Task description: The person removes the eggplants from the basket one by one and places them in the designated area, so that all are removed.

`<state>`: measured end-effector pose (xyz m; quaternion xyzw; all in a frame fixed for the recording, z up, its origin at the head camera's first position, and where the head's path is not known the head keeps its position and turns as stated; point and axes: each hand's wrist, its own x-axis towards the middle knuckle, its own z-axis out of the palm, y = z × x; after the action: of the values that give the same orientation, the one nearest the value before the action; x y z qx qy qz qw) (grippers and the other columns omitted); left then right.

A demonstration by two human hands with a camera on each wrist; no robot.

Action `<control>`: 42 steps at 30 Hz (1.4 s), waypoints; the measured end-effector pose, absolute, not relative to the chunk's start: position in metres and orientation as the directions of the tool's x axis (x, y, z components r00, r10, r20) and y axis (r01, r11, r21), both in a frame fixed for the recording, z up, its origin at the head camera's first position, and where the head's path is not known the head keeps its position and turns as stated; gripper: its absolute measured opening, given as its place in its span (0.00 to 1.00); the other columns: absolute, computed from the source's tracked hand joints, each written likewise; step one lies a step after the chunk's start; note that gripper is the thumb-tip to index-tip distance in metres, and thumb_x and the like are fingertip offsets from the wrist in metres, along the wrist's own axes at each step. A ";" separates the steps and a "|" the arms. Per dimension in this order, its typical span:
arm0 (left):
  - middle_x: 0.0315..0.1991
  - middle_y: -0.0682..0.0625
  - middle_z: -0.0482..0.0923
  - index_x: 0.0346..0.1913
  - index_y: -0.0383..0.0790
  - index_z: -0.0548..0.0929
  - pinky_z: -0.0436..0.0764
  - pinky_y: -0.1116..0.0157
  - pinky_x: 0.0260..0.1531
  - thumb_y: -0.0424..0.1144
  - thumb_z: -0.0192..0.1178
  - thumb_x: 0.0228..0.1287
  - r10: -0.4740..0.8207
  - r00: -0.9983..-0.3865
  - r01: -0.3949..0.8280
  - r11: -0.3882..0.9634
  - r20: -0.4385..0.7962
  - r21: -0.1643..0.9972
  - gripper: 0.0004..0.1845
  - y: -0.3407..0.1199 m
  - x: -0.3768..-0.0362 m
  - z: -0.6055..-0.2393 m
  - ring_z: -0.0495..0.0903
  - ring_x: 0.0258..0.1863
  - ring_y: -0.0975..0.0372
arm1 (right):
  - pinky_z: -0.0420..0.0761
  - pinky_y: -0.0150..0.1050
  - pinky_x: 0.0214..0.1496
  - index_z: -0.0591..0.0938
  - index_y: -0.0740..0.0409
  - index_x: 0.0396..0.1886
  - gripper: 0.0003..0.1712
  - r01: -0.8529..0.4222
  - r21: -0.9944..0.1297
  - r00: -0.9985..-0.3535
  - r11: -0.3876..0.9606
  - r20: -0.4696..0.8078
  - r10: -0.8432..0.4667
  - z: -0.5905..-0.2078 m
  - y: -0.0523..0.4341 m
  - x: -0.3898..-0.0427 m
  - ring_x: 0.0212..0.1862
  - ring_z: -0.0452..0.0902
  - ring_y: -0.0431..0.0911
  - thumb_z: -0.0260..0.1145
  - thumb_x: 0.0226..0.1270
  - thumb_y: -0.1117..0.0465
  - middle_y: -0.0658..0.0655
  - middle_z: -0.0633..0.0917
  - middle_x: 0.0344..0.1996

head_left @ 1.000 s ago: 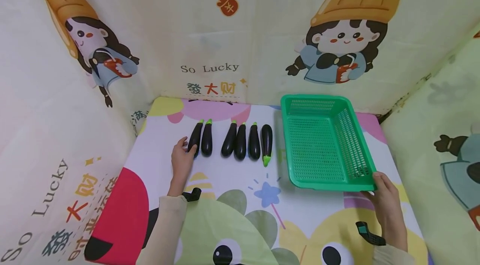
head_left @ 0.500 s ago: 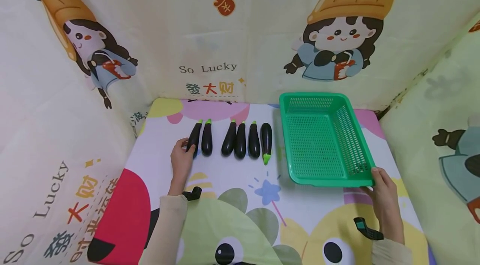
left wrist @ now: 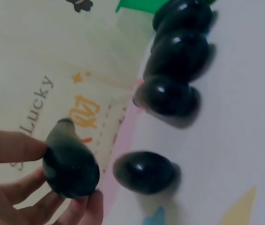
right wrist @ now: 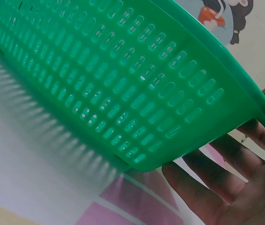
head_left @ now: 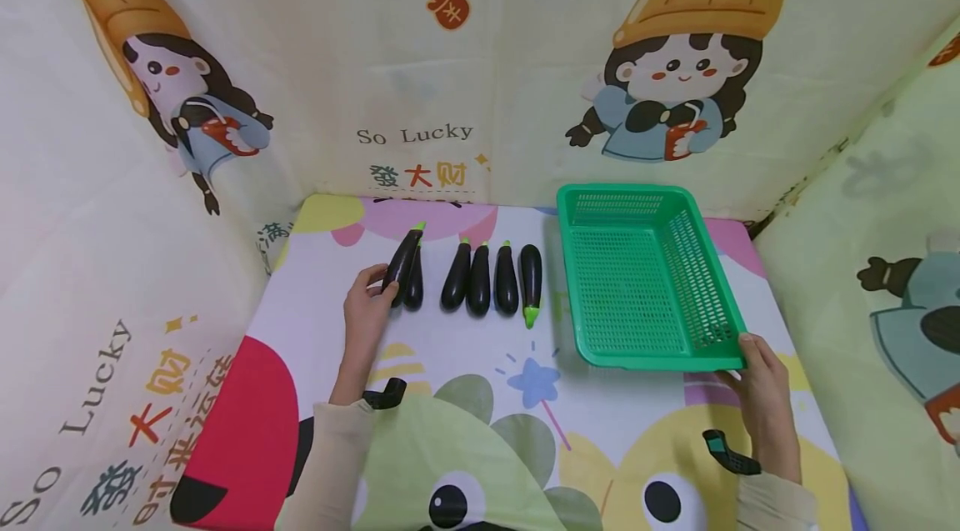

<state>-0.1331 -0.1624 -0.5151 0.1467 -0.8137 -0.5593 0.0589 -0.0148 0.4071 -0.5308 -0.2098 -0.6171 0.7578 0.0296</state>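
Observation:
My left hand (head_left: 366, 306) grips a dark eggplant (head_left: 402, 257) near its thick lower end, its green stem pointing up and away. In the left wrist view the held eggplant (left wrist: 71, 164) sits between thumb and fingertips, apart from another eggplant (left wrist: 144, 172) lying beside it. From the head view it overlaps that eggplant (head_left: 415, 285). Further right several more eggplants (head_left: 480, 281) lie in a row, the rightmost one (head_left: 531, 277) with its stem toward me. My right hand (head_left: 768, 398) holds the near right corner of a green plastic basket (head_left: 637, 363), thumb at the rim, fingers underneath.
A patterned cloth (head_left: 465, 381) covers the table. Cream printed sheets (head_left: 525, 81) stand as walls behind and on both sides. The basket's near right corner looks raised in the right wrist view, with its shadow on the cloth.
My left hand has lifted the leftmost eggplant off the cloth and tilted it rightward, over its neighbour. The right hand stays on the basket corner.

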 end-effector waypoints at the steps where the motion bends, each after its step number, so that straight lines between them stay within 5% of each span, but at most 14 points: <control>1: 0.65 0.42 0.80 0.68 0.42 0.79 0.74 0.68 0.46 0.38 0.63 0.72 -0.276 -0.958 -0.168 0.333 -0.074 0.928 0.23 -0.160 -0.133 -0.512 0.80 0.54 0.49 | 0.84 0.27 0.40 0.80 0.52 0.56 0.18 0.219 -0.949 -0.909 -0.227 -0.283 0.306 -0.531 0.407 -0.015 0.44 0.84 0.33 0.55 0.83 0.46 0.38 0.87 0.45; 9: 0.67 0.42 0.79 0.69 0.43 0.78 0.77 0.68 0.46 0.39 0.61 0.75 0.008 -0.985 -0.161 0.279 -0.170 0.947 0.22 -0.139 -0.144 -0.496 0.79 0.59 0.51 | 0.85 0.27 0.41 0.80 0.52 0.55 0.16 0.211 -0.944 -0.910 -0.255 -0.284 0.301 -0.532 0.405 -0.014 0.44 0.84 0.33 0.54 0.83 0.47 0.39 0.86 0.44; 22: 0.68 0.44 0.79 0.70 0.45 0.78 0.79 0.60 0.56 0.39 0.56 0.79 0.369 -0.913 -0.093 0.230 -0.176 0.969 0.20 -0.099 -0.164 -0.475 0.80 0.63 0.52 | 0.84 0.26 0.42 0.80 0.52 0.56 0.17 0.213 -0.944 -0.895 -0.253 -0.292 0.337 -0.536 0.401 -0.018 0.47 0.83 0.33 0.54 0.84 0.47 0.39 0.86 0.46; 42: 0.66 0.48 0.80 0.68 0.46 0.80 0.79 0.59 0.59 0.39 0.55 0.79 0.650 -0.756 0.091 0.218 -0.075 0.972 0.19 -0.028 -0.184 -0.457 0.79 0.66 0.57 | 0.84 0.26 0.42 0.81 0.51 0.54 0.16 0.210 -0.935 -0.892 -0.286 -0.303 0.336 -0.531 0.401 -0.018 0.46 0.84 0.33 0.54 0.84 0.49 0.40 0.87 0.43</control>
<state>-0.1839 -0.0276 -0.4568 -0.2499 -0.7411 -0.5734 -0.2439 -0.0177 0.4006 -0.5313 -0.2291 -0.5961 0.7684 0.0412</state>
